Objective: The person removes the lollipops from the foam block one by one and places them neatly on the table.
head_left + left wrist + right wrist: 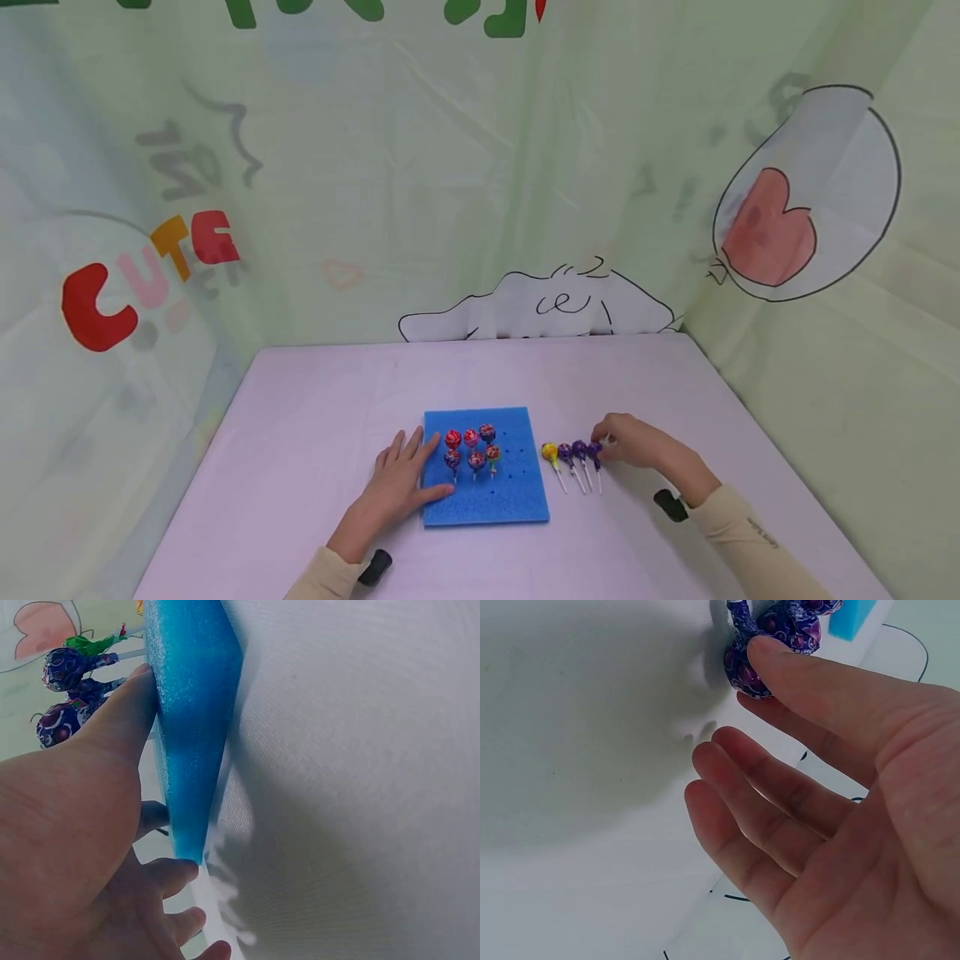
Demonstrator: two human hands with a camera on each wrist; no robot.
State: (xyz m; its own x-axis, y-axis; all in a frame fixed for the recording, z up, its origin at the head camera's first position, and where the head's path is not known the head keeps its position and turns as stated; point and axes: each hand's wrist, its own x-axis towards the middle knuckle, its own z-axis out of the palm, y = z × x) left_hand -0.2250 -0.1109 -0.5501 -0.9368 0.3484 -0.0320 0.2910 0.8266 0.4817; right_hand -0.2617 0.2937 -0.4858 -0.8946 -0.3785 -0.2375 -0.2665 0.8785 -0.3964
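Left hand (399,482) lies flat with fingers straight on the left edge of the blue foam block (517,498), thumb against its side, apparently pinning it to the table (300,400); six lollipops stand upright in the block's holes, first one at (453,439). Right hand (637,443) reaches the rightmost purple lollipop (595,451) of four lying in a row just right of the block; thumb and forefinger pinch its head, other fingers loose and open.
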